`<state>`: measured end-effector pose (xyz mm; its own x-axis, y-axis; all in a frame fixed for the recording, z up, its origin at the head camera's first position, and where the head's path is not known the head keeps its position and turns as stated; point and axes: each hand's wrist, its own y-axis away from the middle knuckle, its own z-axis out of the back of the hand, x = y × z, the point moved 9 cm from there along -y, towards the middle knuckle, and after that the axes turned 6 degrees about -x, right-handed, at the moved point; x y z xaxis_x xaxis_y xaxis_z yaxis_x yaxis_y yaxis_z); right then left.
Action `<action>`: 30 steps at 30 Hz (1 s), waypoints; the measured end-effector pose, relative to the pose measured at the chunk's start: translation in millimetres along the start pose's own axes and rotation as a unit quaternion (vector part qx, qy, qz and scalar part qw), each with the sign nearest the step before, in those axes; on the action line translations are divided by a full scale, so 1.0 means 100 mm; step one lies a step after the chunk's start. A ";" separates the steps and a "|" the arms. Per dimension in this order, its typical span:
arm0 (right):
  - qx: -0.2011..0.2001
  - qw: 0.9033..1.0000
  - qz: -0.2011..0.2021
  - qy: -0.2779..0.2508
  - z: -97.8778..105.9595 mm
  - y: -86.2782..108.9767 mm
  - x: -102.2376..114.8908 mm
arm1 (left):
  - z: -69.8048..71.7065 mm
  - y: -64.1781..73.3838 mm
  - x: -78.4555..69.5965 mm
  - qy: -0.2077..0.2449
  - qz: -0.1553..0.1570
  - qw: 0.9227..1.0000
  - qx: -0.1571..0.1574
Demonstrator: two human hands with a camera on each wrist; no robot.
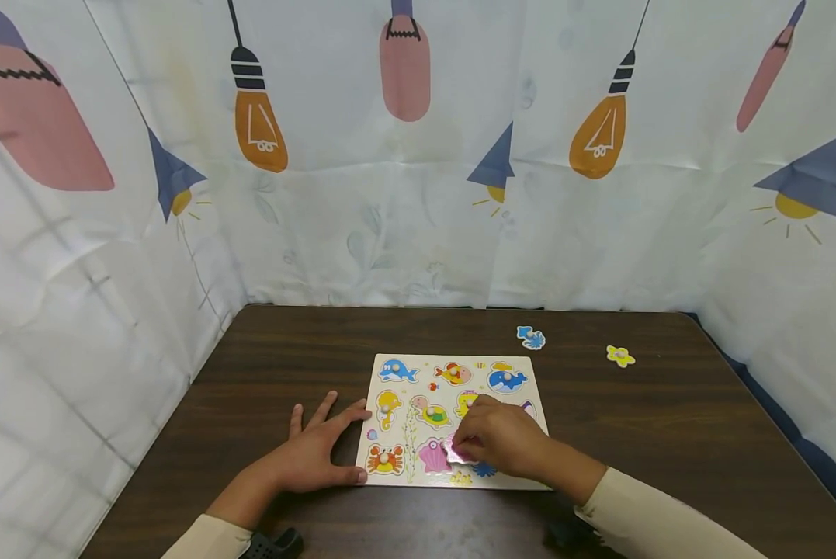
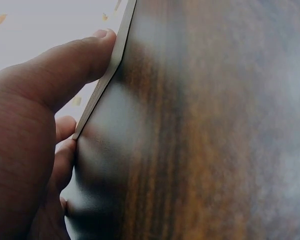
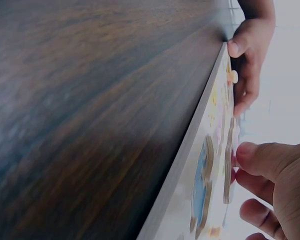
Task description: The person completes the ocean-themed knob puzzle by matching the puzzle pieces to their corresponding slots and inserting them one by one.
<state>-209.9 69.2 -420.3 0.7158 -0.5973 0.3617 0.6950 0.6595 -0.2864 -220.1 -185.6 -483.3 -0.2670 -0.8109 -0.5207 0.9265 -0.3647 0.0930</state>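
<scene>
A pale wooden peg puzzle board [image 1: 431, 480] with sea-animal pictures lies on the table. My right hand [image 1: 504, 439] pinches a pink puzzle piece [image 3: 228, 165] by its knob, thumb and finger meeting on it. In the head view this piece overlaps the pink shell picture [image 1: 431, 456], and the hand hides part of the board's right side. Spread wide, my left hand [image 1: 313, 452] touches the board's left edge with its thumb and a fingertip. Near it are the orange crab piece [image 1: 386, 460] and the yellow seahorse piece [image 1: 387, 410].
Beyond the board's far right corner lies a blue puzzle piece [image 1: 532, 338]. A yellow starfish piece [image 1: 620, 356] is farther right on the dark wooden table [image 1: 683, 435]. A white printed curtain [image 1: 404, 233] hangs behind the table and along both sides.
</scene>
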 end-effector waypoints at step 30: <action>0.046 0.999 0.018 0.003 -0.34 -0.23 0.19 | 0.01 0.01 -0.01 -0.002 -0.014 1.000 -0.007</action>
<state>-210.4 27.1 -436.9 0.7408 -0.5754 0.3466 0.6600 0.7194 -0.2165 -219.2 -185.3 -482.2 -0.2932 -0.8025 -0.5196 0.9225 -0.3802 0.0666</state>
